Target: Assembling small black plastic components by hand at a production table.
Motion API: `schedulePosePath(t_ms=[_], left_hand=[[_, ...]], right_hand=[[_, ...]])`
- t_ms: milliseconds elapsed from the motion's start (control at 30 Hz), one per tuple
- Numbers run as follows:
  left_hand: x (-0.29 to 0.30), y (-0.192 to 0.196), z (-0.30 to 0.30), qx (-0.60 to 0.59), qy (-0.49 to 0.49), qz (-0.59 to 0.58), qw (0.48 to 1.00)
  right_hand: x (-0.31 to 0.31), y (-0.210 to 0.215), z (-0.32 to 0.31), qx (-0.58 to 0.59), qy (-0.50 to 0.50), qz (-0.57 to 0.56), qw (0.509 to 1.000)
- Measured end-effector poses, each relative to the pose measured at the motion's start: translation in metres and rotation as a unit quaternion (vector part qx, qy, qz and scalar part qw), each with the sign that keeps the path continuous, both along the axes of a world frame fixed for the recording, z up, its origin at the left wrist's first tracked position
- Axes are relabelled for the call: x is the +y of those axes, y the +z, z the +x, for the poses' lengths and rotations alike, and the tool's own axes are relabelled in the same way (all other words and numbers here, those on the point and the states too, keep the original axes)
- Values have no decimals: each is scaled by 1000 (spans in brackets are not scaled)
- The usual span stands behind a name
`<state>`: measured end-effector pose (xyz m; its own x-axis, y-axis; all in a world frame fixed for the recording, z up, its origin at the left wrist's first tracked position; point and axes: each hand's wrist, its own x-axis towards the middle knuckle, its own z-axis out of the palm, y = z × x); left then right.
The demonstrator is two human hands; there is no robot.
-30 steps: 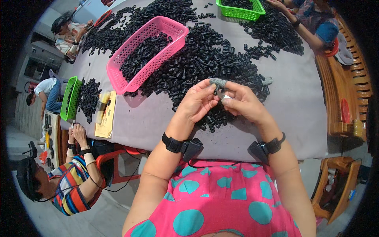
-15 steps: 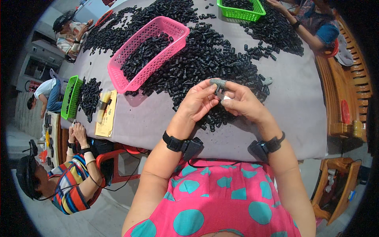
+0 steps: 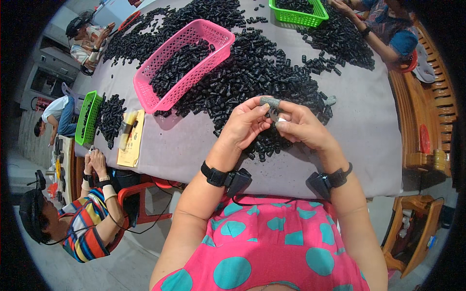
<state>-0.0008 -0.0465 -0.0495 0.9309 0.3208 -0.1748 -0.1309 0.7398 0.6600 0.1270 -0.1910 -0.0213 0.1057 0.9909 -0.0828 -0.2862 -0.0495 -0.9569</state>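
Note:
Over the near edge of the black pile, my two hands meet. My left hand (image 3: 248,122) is closed in a pinch on a small black part, mostly hidden by the fingers. A grey textured sleeve (image 3: 270,101) sits at its index fingertip. My right hand (image 3: 305,125) grips a small thin metal blade with a white end (image 3: 280,121), its tip against the left fingers. Below and beyond the hands spreads a heap of small black cylindrical parts (image 3: 262,68). A similar grey piece (image 3: 330,100) lies at the heap's right edge.
A pink basket (image 3: 160,99) with black parts rests on the heap. Green baskets (image 3: 303,19) stand at the far side and the left edge (image 3: 82,131). A yellow packet (image 3: 130,150) lies at left on the grey cloth (image 3: 189,145). Several people sit around the table.
Both hands stay nearly in place. The blade and its white end have turned slightly between the fingers; the whole view has shifted a little.

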Motion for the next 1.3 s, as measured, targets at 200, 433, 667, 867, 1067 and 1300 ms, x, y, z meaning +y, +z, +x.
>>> schedulePosePath(t_ms=[200,433,667,867,1067,1300], left_hand=[[3,-4,-2,-19,-21,5,1000],[4,-6,-1,-16,-14,2,1000],[3,-5,-2,-3,-12,-4,1000],[5,-2,-3,-14,-55,15,998],[11,1,-5,-12,-6,-3,1000],[12,-3,-5,-7,24,-8,1000]], right_hand=[[2,-1,0,-11,-2,6,1000],[1,1,6,-30,-22,-18,999],[1,2,2,-7,-29,9,1000],[4,-4,3,-9,-120,10,993],[6,-8,5,9,-142,27,989],[6,-9,5,7,-137,24,990]])
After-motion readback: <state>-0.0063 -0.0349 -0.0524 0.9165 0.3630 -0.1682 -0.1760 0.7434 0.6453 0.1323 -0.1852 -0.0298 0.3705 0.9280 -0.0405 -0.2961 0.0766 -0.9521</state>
